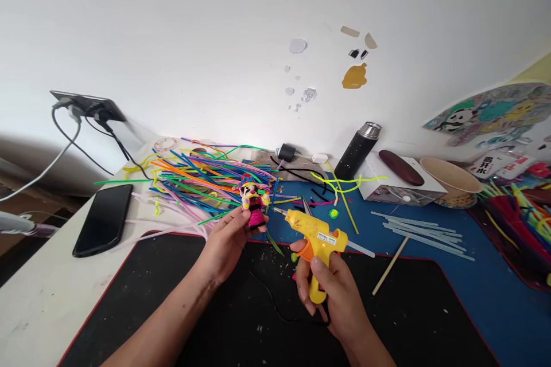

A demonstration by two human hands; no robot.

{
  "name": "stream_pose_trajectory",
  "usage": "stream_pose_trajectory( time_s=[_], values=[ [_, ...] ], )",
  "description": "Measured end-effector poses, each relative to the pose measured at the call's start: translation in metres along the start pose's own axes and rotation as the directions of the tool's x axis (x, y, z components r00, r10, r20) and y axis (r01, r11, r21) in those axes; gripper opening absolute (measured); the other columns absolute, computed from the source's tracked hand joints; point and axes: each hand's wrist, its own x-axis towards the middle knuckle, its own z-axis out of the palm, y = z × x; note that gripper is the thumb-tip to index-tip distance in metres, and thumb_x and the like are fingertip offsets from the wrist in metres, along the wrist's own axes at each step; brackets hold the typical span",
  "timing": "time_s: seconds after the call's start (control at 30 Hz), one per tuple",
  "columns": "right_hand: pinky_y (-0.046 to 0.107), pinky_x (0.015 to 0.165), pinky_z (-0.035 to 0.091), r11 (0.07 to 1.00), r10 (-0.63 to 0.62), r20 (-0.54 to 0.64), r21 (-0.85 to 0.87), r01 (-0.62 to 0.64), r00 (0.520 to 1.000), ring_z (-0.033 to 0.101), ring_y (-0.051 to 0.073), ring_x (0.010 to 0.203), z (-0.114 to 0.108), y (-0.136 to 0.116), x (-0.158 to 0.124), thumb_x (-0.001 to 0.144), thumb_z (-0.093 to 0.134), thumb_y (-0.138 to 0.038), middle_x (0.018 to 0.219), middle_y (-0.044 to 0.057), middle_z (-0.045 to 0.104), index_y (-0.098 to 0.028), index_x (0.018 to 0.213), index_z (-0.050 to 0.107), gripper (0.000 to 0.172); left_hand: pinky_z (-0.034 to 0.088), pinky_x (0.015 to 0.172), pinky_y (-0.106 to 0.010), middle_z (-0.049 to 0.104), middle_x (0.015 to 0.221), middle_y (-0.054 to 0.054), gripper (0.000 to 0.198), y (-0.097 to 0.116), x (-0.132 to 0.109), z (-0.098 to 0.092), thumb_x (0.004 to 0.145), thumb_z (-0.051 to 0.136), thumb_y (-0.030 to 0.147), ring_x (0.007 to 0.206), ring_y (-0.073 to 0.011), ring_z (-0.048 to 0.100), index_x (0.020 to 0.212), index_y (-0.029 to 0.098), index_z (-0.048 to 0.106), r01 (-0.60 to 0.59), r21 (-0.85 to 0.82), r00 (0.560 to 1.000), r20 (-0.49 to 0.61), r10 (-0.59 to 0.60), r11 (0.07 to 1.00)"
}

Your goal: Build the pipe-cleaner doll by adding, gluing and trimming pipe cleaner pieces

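One doll [255, 203] near glue gun [313, 229]

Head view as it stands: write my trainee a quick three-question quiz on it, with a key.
1. Multiple choice: the glue gun in the right grip has a trigger coloured: A) green; B) orange; C) black.
2. True or false: the phone lies on the white surface, off the black mat.
3. Fill in: the glue gun's nozzle points toward the small ____ held in the left grip.

Key: 1. B; 2. True; 3. figurine.
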Motion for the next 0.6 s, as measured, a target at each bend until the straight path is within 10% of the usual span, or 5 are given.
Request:
stream_pose_trajectory(
  time_s=[0.6],
  values=[
    [0.028,0.053,0.045,0.781,-0.143,-0.052,-0.619,0.08,0.988,0.058,0.016,0.051,0.013,-0.016,-0.003,0.103,0.052,-0.067,0.054,0.002,0.061,-0.018,0.081,0.071,0.057,0.057,0.077,-0.025,0.081,0.089,-0.007,0.035,-0.004,-0.004,0.003,0.069,0.099,0.036,0.08,-0.0167,0.071,0.093,0.015,0.084,0.033,0.033,0.999,-0.027,-0.032,0.999]
  ],
)
